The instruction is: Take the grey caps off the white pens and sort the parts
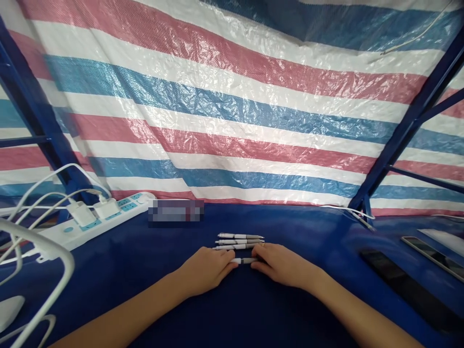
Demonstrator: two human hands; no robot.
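Observation:
Between my two hands lies a white and grey pen (243, 261), level and crosswise, close to the blue tabletop. My left hand (210, 266) is closed on its left end, thumb and fingers pinching it. At the other end my right hand (273, 261) pinches the grey part, hiding the tip. Just beyond, several similar pens (241, 241) lie side by side in a stack of rows, roughly parallel to the held one. The fingertips of both hands reach to the ends of the nearest of these pens.
To the left, a white power strip (126, 205) carries plugged-in chargers (81, 214) and looping white cables (68, 270). A blurred-out box (176, 210) sits at the back. On the right are a dark flat object (406, 287) and a phone (435, 256). Striped sheeting (232, 111) hangs behind.

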